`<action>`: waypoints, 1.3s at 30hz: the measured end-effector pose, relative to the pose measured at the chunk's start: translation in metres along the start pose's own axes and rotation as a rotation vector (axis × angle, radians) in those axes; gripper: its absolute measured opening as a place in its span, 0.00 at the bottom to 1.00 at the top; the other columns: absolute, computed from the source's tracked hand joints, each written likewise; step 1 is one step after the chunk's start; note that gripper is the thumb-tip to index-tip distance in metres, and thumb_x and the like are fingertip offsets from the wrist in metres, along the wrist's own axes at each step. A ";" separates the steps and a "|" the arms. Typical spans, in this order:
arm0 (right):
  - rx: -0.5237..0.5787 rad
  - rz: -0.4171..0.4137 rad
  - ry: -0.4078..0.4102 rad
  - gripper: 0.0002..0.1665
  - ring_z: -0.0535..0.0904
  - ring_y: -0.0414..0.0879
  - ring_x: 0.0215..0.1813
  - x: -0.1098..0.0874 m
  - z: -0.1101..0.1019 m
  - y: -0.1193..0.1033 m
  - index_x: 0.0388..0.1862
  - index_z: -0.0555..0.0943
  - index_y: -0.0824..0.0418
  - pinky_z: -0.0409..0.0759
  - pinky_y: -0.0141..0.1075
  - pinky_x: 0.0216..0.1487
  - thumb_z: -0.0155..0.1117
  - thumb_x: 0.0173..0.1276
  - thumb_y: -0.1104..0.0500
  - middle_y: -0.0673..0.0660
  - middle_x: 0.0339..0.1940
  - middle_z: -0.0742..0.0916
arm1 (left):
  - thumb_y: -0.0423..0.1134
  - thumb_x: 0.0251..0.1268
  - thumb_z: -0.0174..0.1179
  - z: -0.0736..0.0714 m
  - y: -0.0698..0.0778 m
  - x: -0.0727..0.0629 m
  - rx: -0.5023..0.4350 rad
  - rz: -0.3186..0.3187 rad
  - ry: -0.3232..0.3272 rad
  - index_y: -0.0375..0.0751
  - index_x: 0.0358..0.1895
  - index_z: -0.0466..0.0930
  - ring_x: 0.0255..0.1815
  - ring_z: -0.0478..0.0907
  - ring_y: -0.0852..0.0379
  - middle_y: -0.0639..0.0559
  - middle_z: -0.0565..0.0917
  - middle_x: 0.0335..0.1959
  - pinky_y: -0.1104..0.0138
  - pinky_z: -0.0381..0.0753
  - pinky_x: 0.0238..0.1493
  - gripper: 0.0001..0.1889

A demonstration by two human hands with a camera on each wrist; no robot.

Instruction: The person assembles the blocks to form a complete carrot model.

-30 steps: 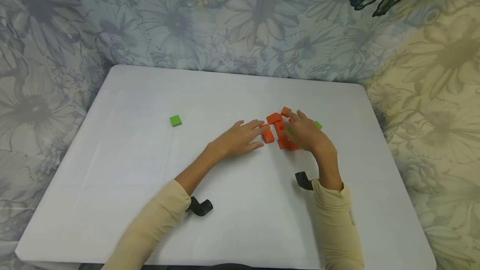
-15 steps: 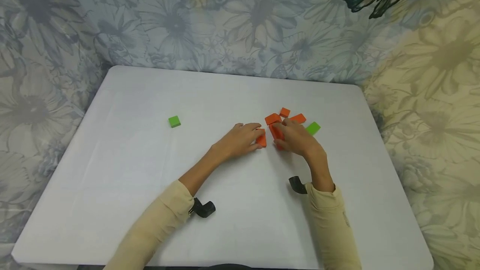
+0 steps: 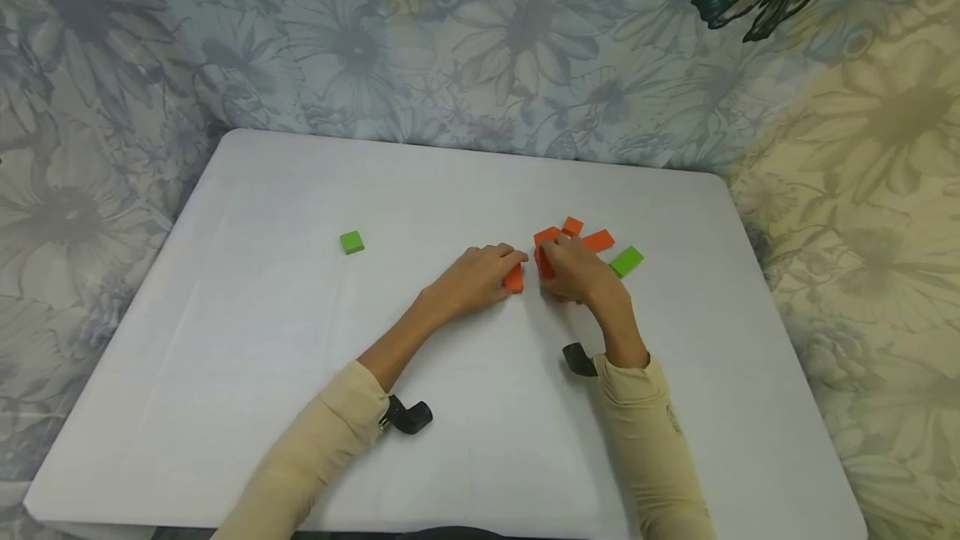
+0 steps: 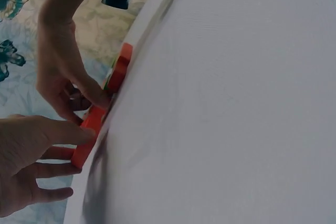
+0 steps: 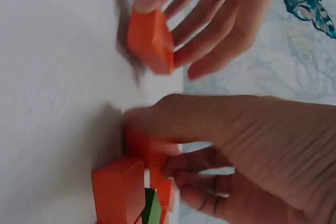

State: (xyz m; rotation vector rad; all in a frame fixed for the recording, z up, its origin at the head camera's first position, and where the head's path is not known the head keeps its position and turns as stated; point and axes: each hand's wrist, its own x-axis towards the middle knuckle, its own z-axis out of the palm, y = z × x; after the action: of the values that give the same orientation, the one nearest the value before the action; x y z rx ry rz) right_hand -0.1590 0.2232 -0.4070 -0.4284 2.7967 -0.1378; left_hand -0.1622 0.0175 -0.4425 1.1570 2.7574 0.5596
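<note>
In the head view, my left hand (image 3: pixel 474 280) pinches an orange wooden block (image 3: pixel 514 280) near the middle of the white table. The right wrist view shows that block (image 5: pixel 149 40) between the left thumb and fingers. Just to its right, my right hand (image 3: pixel 583 272) grips another orange block (image 3: pixel 545 263), its thumb on the near side and fingers curled behind; part of this block is hidden by the thumb. Beside the right hand lie an orange block (image 3: pixel 599 241), a smaller orange block (image 3: pixel 572 226) and a green block (image 3: pixel 626 261). More orange blocks are partly covered by the right hand.
A lone green block (image 3: pixel 352 242) lies on the left part of the white table (image 3: pixel 225 340). Flower-patterned fabric (image 3: pixel 480 65) rises behind the table's far edge. Each sleeve has a black wrist mount (image 3: pixel 408 417) sticking out over the tabletop.
The left fingers have closed on an orange block and drawn it left, apart from the pile. The right hand has moved left and taken hold of another orange block, uncovering blocks at its right.
</note>
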 end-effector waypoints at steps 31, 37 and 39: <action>0.098 -0.198 0.022 0.37 0.78 0.55 0.56 0.045 -0.003 -0.055 0.71 0.75 0.67 0.84 0.46 0.59 0.74 0.68 0.54 0.64 0.58 0.82 | 0.32 0.62 0.72 -0.032 -0.082 -0.043 -0.421 -0.162 0.053 0.38 0.68 0.76 0.68 0.77 0.48 0.46 0.82 0.65 0.53 0.74 0.76 0.30; 0.135 -0.205 0.071 0.38 0.78 0.55 0.56 0.050 0.013 -0.046 0.72 0.75 0.67 0.83 0.47 0.60 0.75 0.68 0.52 0.65 0.59 0.81 | 0.31 0.62 0.70 -0.008 -0.087 -0.049 -0.460 -0.168 0.128 0.39 0.69 0.75 0.71 0.77 0.48 0.46 0.82 0.67 0.54 0.73 0.77 0.30; 0.152 -0.212 0.073 0.38 0.79 0.55 0.56 0.052 0.017 -0.047 0.71 0.76 0.68 0.83 0.46 0.61 0.75 0.68 0.51 0.64 0.59 0.81 | 0.31 0.62 0.70 -0.002 -0.089 -0.055 -0.462 -0.177 0.163 0.40 0.69 0.75 0.72 0.77 0.48 0.47 0.82 0.68 0.54 0.73 0.77 0.30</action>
State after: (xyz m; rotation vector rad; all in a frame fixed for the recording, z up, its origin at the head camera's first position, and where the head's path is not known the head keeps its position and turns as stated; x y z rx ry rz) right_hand -0.1874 0.1615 -0.4316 -0.6941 2.7793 -0.4173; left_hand -0.1831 -0.0790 -0.4766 0.7837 2.6053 1.2301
